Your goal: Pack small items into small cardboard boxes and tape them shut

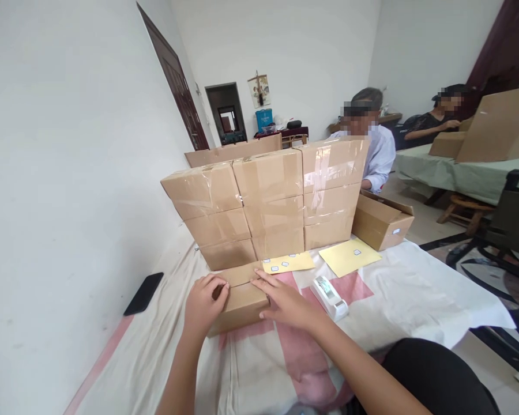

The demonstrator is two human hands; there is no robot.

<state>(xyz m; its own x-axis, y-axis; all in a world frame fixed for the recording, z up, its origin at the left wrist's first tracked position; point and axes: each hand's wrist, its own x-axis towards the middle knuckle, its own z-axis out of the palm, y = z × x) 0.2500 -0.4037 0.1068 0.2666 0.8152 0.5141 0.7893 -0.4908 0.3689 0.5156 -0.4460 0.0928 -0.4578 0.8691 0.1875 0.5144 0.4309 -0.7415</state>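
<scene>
A small cardboard box (242, 297) lies on the cloth-covered table (415, 300) right in front of me. My left hand (204, 305) curls over its left end, fingers bent onto the top flap. My right hand (281, 300) lies flat on the box's right side, fingers stretched toward the middle seam. Beside my right hand rests a white tape dispenser (330, 297). Behind the box stands a stack of taped cardboard boxes (268, 204), three rows high.
Two yellow sheets with small labels (288, 263) (349, 256) lie by the stack. An open box (383, 222) sits at right. A black phone (143, 293) lies near the wall. Two other people sit behind; one at a green table (458, 173) with cartons.
</scene>
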